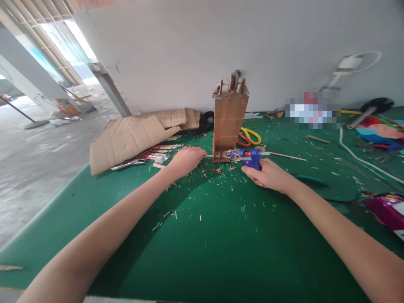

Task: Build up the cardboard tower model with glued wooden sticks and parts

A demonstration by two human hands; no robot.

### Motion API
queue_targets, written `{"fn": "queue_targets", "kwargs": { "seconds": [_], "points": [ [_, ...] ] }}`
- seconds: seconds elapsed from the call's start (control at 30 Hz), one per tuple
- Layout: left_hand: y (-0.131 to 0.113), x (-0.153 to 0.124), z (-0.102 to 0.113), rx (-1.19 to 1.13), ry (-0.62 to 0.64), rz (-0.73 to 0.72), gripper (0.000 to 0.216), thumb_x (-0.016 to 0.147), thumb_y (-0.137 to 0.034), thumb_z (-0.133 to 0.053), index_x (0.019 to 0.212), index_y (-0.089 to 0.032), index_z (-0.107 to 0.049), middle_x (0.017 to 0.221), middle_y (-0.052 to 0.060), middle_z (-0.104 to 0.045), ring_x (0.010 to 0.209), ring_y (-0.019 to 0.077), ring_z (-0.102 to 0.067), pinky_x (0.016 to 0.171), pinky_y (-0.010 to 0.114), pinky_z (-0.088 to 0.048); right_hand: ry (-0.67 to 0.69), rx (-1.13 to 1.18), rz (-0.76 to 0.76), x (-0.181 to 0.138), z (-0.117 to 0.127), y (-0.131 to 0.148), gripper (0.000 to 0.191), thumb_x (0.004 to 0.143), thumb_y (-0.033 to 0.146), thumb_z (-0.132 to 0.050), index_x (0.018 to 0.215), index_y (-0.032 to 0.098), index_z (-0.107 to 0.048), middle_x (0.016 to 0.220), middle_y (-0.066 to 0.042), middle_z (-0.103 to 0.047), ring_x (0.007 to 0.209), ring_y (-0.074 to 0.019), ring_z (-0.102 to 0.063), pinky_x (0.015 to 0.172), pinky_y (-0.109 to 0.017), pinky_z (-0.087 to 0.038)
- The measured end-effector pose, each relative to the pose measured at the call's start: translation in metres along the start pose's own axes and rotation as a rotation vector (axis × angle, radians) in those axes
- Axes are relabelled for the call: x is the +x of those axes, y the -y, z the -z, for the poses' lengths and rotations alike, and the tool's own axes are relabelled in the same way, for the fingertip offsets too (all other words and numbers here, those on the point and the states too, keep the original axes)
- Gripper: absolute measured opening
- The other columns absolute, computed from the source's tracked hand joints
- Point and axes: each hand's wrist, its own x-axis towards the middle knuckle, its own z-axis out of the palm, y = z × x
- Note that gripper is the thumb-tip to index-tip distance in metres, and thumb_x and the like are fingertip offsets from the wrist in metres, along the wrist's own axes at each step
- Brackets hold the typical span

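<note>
An upright cardboard tower stands on the green table, with wooden sticks poking from its top and a red string down its front. My left hand is closed in a pinch on a thin stick that points at the tower's base. My right hand grips a blue glue gun, its nozzle aimed left at the tower's foot, where small scraps lie heaped.
Flattened cardboard sheets and a row of glue sticks lie at the left. Yellow-handled scissors sit behind the tower. Wood chips litter the table. Cables, coloured sheets and a pink object crowd the right side.
</note>
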Motion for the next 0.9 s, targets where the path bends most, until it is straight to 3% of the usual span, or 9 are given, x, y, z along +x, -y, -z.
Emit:
{"fn": "queue_targets", "kwargs": {
  "seconds": [0.4,0.6,0.9],
  "points": [
    [-0.0018,-0.0002,0.0017,0.021,0.023,0.013,0.026,0.091,-0.015,-0.036,0.102,-0.019,-0.059,0.096,0.004,-0.065,0.090,0.0174,-0.059,0.078,0.030,-0.043,-0.008,0.015,-0.031,0.0002,-0.0009,0.0002,0.044,0.085,0.053,-0.045,0.055,0.021,-0.041,0.041,0.003,-0.044,0.039,-0.0096,-0.041,0.048,-0.028,-0.035],
    [-0.0035,-0.0023,0.0010,-0.024,-0.062,0.060,0.025,0.094,-0.030,-0.038,0.104,-0.018,-0.057,0.100,0.006,-0.062,0.089,0.0186,-0.058,0.076,0.032,-0.043,0.014,0.022,-0.029,0.0000,-0.0004,0.0004,0.046,0.084,0.054,-0.044,0.052,0.021,-0.039,0.041,0.003,-0.043,0.039,-0.0101,-0.040,0.048,-0.029,-0.034],
    [-0.0029,-0.0006,-0.0011,0.007,-0.054,0.018,0.027,0.094,-0.021,-0.033,0.099,-0.018,-0.060,0.094,0.005,-0.062,0.084,0.0167,-0.058,0.075,0.031,-0.042,0.008,0.022,-0.025,0.0000,-0.0011,-0.0003,0.046,0.084,0.053,-0.045,0.052,0.021,-0.039,0.040,0.003,-0.042,0.039,-0.0098,-0.039,0.048,-0.028,-0.034]
  ]
}}
